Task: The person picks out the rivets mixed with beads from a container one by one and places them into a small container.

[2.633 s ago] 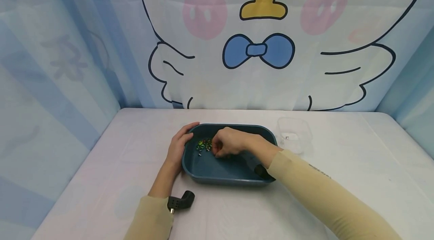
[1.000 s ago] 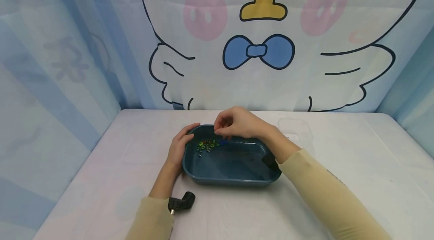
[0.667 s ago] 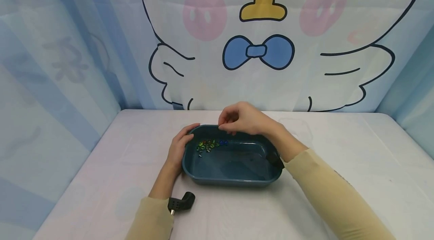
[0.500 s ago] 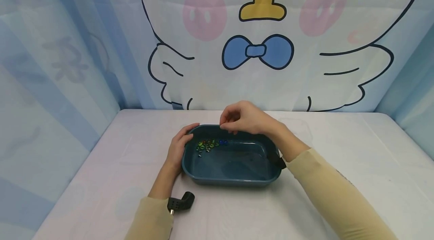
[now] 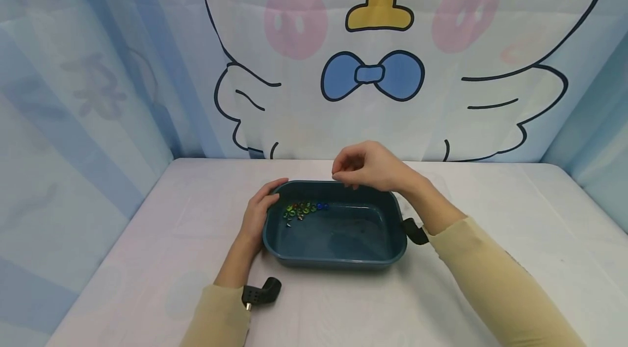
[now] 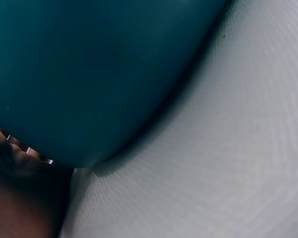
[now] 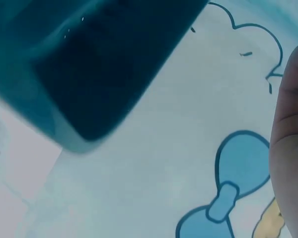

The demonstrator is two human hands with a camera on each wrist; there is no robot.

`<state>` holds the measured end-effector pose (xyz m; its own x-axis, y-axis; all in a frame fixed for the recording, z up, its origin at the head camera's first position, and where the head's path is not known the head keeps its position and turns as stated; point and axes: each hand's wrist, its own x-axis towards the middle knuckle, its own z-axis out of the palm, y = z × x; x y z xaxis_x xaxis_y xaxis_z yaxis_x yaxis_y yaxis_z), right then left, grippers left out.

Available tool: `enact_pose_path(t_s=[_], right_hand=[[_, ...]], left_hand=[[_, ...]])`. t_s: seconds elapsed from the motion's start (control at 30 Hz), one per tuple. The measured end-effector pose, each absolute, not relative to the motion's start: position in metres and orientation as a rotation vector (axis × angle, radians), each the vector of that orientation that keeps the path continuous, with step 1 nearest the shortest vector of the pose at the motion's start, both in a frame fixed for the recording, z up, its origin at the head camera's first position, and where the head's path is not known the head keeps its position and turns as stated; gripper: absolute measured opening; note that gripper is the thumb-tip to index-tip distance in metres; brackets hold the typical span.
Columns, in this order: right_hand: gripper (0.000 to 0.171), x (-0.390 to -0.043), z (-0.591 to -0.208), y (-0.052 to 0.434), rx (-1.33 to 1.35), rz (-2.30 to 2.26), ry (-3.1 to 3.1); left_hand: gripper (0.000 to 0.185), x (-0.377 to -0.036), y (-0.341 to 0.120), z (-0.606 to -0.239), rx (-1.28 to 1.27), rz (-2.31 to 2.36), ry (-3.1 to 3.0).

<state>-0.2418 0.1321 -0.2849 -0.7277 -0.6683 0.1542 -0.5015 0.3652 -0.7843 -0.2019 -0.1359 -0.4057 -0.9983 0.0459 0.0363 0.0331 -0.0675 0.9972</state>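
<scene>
Left hand [image 5: 258, 212]: fingers wrapped over the tray's left rim, grasping it.
Right hand [image 5: 371, 167]: above the tray's far rim, fingertips pinched together; whatever they pinch is too small to tell.
Tray [image 5: 338, 254]: mid-table [image 5: 147, 260].
Beads [image 5: 300, 209]: clustered in the tray's far-left corner.

The left hand [image 5: 258, 211] grips the blue tray's [image 5: 338, 257] rim; the right hand [image 5: 374, 167] hovers above it, fingers curled.
</scene>
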Motion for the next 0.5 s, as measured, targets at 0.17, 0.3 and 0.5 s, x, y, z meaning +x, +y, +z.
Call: enact_pose_path(t_s=[0.17, 0.3, 0.5], right_hand=[[0.005, -0.239, -0.280, 0.141, -1.053, -1.324, 2.455], [0.005, -0.238, -0.279, 0.149, -1.046, -1.335, 2.476], [0.005, -0.236, -0.281, 0.164, -0.985, -1.344, 2.517]], left_hand=[[0.046, -0.202, -0.136, -0.406, 0.090, 2.294, 2.128], [0.046, -0.201, -0.136, -0.405, 0.091, 2.283, 2.135], [0.046, -0.201, -0.136, -0.405, 0.091, 2.287, 2.124]])
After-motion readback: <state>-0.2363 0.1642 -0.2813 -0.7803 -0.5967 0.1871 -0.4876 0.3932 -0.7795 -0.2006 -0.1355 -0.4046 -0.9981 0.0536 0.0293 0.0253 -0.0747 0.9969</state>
